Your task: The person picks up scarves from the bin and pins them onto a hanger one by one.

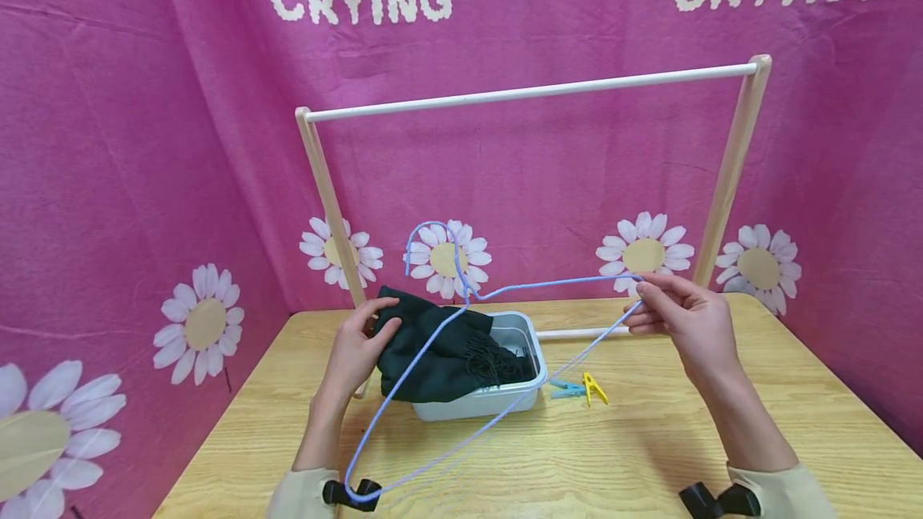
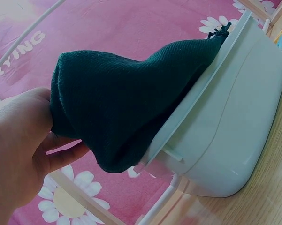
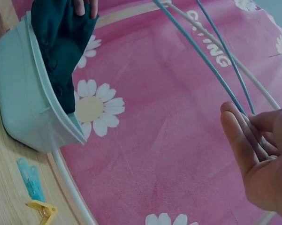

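The person's right hand [image 1: 688,323] pinched one corner of a thin lavender-blue wire hanger [image 1: 555,284] between thumb and fingers, with little gap between them. In the head view, the hanger's hook stood towards 11 o'clock and its opposite corner hung towards 8 o'clock. The left hand [image 1: 356,347] gripped the folded end of a dark green fringed cloth scarf [image 1: 447,359], its thumb and fingers curled onto the fabric. The scarf lay partly inside a pale grey rectangular plastic bin [image 1: 476,407]; blue [image 1: 567,390] and yellow plastic clothes pegs [image 1: 594,389] lay at 3 o'clock from the bin.
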`<state>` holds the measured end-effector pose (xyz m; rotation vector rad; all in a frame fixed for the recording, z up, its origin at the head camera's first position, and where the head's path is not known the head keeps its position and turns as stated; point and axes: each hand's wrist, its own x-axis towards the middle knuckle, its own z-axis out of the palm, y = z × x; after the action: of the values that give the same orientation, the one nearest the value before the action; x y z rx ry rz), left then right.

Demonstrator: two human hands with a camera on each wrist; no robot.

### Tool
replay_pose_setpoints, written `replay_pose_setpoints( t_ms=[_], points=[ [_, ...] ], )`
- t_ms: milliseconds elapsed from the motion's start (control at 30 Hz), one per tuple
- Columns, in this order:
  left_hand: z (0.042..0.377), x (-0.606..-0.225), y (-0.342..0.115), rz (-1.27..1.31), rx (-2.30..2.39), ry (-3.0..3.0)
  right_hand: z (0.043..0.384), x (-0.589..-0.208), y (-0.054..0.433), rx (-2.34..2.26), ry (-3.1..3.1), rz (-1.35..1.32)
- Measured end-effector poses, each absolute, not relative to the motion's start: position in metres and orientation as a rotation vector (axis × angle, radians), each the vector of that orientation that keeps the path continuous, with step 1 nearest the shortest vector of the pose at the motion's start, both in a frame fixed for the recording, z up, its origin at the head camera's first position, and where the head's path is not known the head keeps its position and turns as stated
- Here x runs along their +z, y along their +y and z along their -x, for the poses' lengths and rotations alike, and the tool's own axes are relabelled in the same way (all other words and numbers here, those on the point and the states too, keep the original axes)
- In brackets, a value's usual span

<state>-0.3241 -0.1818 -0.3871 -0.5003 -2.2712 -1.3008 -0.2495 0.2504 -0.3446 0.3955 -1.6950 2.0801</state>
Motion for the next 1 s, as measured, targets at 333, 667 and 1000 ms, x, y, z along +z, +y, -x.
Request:
replay_pose_setpoints(
  t_ms=[333, 667, 1000],
  points=[
    [0.3237, -0.3882, -0.1817, 0.505, -1.262, -2.269, 0.2541, -0.3473, 0.2540, 2.103, -1.640, -0.461],
    [0.3231, -0.3869, -0.1812, 0.496, -1.275, -2.278, 0.2531, -0.3485, 0.2558, 2.098, -1.654, -0.427],
    [0.3212, -0.3849, -0.1808, 0.480, -1.280, -2.280, 0.2541, -0.3477, 0.2597, 2.069, -1.627, -0.317]
  ],
)
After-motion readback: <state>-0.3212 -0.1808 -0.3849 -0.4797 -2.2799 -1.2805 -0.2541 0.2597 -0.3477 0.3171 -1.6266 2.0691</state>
